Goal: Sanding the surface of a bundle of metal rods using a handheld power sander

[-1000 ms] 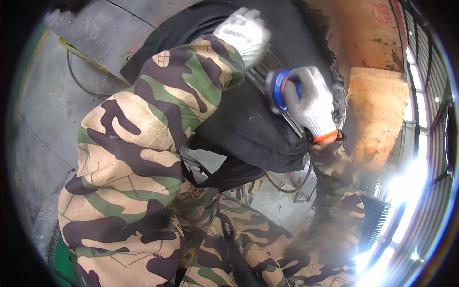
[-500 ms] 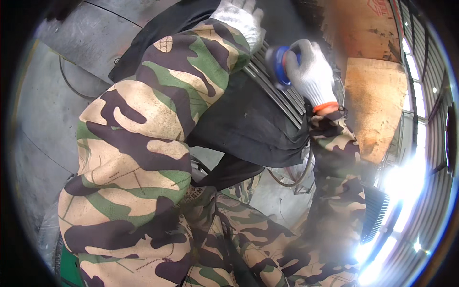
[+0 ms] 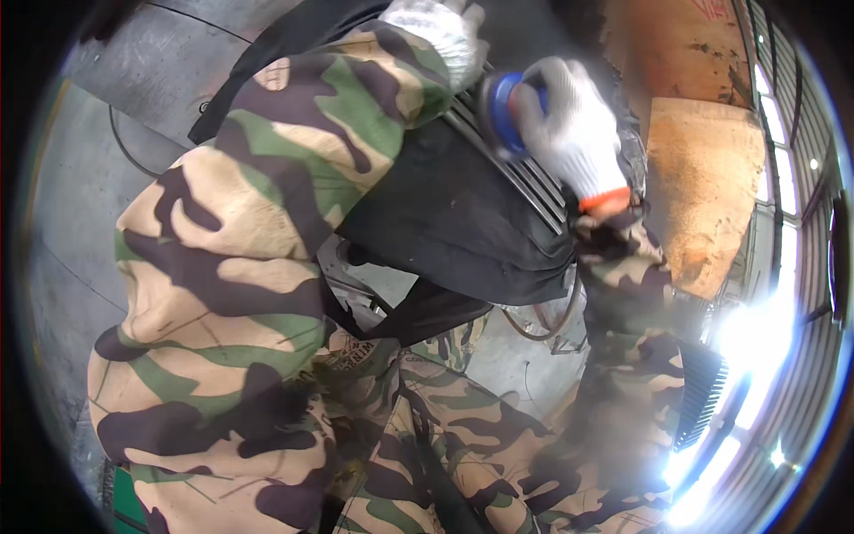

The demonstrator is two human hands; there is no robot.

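My right hand (image 3: 574, 120), in a white knit glove with an orange cuff, is closed around a round blue tool (image 3: 505, 111) with a dark, blurred face; its exact kind I cannot make out. The tool sits against several slim metal rods (image 3: 511, 169) that lie side by side on a black cloth (image 3: 436, 214). My left hand (image 3: 445, 40), gloved in white as well, is at the upper ends of the visible rods. Its fingers are mostly cut off by the top edge, so its grip is hidden.
Brown boards (image 3: 703, 187) stand to the right of the rods. A grey floor (image 3: 71, 214) with a dark cable (image 3: 124, 147) spreads on the left. Below the cloth a hose (image 3: 543, 329) loops near my legs. Bright windows glare at the far right.
The blue tool and my right hand have shifted slightly up and left along the rods. My left arm has moved a little left, its hand further out at the top edge.
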